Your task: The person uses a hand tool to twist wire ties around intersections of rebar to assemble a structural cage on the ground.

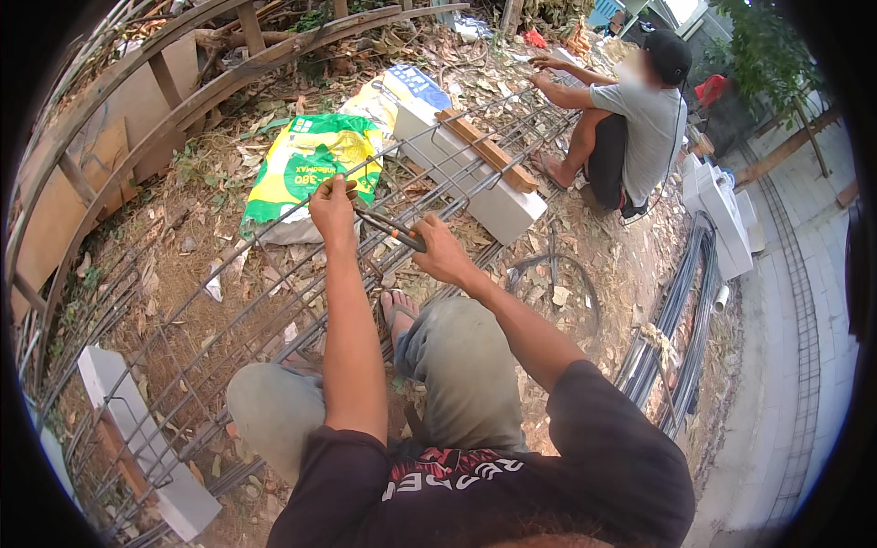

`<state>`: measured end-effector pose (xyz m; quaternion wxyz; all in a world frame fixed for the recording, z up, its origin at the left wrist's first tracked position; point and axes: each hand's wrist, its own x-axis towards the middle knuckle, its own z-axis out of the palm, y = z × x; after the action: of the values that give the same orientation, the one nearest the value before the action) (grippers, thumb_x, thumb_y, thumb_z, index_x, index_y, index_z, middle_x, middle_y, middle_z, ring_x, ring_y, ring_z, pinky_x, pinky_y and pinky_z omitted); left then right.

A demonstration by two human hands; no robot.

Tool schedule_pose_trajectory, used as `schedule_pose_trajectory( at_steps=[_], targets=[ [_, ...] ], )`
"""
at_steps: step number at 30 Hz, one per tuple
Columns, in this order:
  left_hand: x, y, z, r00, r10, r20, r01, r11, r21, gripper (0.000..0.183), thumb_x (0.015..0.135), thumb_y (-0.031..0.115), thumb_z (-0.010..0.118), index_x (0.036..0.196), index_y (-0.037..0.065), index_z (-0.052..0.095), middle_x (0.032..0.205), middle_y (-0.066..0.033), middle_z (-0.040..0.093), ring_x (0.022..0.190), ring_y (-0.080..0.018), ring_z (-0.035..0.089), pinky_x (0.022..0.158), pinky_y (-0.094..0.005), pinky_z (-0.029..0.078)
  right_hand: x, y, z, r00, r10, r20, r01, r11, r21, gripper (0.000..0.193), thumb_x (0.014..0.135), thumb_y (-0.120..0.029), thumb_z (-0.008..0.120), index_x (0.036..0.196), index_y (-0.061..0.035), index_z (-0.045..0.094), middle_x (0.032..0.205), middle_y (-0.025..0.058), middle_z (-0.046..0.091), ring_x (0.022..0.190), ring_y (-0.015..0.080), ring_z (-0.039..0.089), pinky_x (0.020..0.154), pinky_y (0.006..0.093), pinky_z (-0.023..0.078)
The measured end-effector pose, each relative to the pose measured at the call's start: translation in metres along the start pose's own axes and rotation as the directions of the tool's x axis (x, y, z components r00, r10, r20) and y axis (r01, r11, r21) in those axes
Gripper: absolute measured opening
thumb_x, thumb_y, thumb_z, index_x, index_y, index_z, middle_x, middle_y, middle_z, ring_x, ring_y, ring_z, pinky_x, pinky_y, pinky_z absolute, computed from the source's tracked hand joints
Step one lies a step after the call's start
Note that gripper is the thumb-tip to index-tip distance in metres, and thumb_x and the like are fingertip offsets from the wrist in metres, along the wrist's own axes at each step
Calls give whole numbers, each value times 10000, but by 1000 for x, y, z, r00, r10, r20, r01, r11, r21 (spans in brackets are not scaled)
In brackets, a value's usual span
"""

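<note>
A long rebar cage (pixel 440 194) of thin bars and bent stirrups runs across in front of me, from the lower left toward the upper right. My right hand (pixel 443 251) is closed around the handles of a pair of pliers (pixel 388 227), dark with a touch of orange. Their jaw end points left over the bars, close to my left hand (pixel 332 210). The fingers of that hand are pinched together at the cage's upper side; what sits between them is too small to make out. White blocks (pixel 512 208) with a wooden strip (pixel 489 151) support the cage's far part.
Another white block (pixel 146 447) lies under the near left end. Green-yellow sacks (pixel 315 164) lie beyond the cage. A co-worker (pixel 639 119) squats at its far end. To my right are bundled rods (pixel 671 329) and stacked white blocks (pixel 722 219). A curved wooden frame (pixel 164 123) borders the left.
</note>
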<state>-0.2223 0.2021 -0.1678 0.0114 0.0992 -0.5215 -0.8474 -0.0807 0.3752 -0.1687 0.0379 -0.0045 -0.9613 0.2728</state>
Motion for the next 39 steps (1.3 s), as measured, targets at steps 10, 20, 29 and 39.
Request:
schedule_pose_trajectory(
  at_steps=[10, 20, 29, 39],
  targets=[
    [-18, -96, 29, 941, -199, 274, -24, 768, 640, 410, 982, 388, 681, 972, -15, 761, 922, -182, 773, 804, -300, 734, 791, -450, 562, -106, 69, -88, 816, 572, 88, -380, 414, 827, 260, 994, -80, 610, 1242, -1, 619, 872, 70, 674, 723, 139, 646, 629, 297, 532],
    [-20, -131, 33, 849, -357, 390, -68, 658, 750, 431, 1022, 403, 653, 1018, -8, 781, 1033, -217, 774, 980, -298, 719, 878, -451, 520, -141, 86, -74, 789, 588, 181, -561, 568, 602, 121, 1007, -107, 653, 1058, 1, 674, 829, 86, 723, 689, 142, 668, 623, 307, 523],
    [-23, -125, 40, 768, -339, 543, -267, 601, 753, 554, 1073, 496, 497, 1153, 23, 775, 1123, -275, 743, 1077, -426, 697, 951, -507, 510, -117, 79, -92, 810, 532, 247, -579, 654, 487, 164, 1017, -101, 644, 1120, 19, 688, 947, 74, 743, 799, 146, 710, 698, 325, 566],
    [-18, -131, 32, 805, -401, 438, 1, 739, 674, 607, 1082, 531, 498, 1109, 10, 808, 1032, -204, 799, 1044, -310, 733, 955, -431, 522, -62, 61, -77, 947, 319, 30, -314, 944, -102, 308, 919, -124, 654, 1199, 2, 676, 914, 272, 723, 904, 469, 700, 818, 552, 530]
  ],
)
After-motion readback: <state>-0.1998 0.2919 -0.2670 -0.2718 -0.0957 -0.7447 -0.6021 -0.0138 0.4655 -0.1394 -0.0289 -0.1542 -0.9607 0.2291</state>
